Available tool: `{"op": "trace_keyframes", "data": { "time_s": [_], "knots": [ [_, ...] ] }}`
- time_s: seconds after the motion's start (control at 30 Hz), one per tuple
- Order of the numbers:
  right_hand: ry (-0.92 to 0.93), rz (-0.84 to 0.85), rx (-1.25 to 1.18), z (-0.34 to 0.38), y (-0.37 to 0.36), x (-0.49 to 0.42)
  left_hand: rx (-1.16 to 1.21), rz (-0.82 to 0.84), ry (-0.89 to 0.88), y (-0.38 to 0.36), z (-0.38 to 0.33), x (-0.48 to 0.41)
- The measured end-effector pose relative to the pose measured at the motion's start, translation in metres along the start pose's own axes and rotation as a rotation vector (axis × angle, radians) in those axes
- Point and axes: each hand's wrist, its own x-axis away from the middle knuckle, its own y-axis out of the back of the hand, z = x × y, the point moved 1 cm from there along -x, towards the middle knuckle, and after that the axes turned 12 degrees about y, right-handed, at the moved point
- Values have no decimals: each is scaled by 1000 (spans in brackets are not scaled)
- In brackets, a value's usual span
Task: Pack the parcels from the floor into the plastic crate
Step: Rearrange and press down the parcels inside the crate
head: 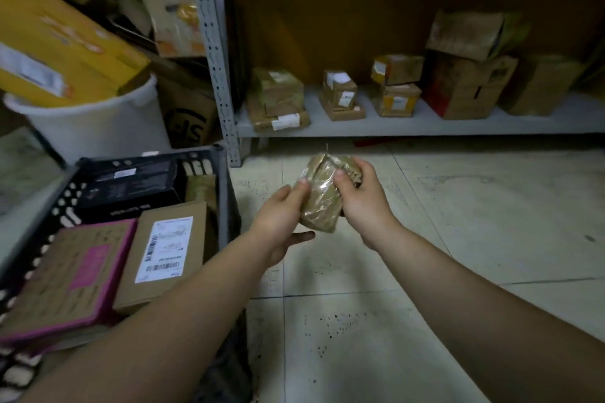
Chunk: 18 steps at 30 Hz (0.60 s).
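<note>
Taped parcel (pixel 322 198) between 2 hands (pixel 280 217) (pixel 361 203)

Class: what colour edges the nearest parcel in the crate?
Pink, on the parcel; head view.

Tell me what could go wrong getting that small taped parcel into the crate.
The small parcel, held over bare floor by the left hand and right hand, has a glossy wrap and could slip.
The crate already holds a black box, a labelled box and a pink-edged box, so it may land tilted.
</note>
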Motion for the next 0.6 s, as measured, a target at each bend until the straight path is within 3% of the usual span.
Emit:
{"op": "trace_keyframes", "data": {
  "time_s": [0.17, 0.33, 0.43, 0.6],
  "knots": [
    [42, 16, -157, 38, -48, 4, 346, 59, 75, 45, -15, 29],
    [-34, 144, -339, 56, -97, 24, 443, -40, 28, 91, -16, 58],
    [-100, 225, -205, 57, -126, 33, 368, -153, -4, 129, -2, 72],
    [-181, 506, 10, 54, -172, 57, 214, -294, 36, 186, 23, 96]
  ]
}}
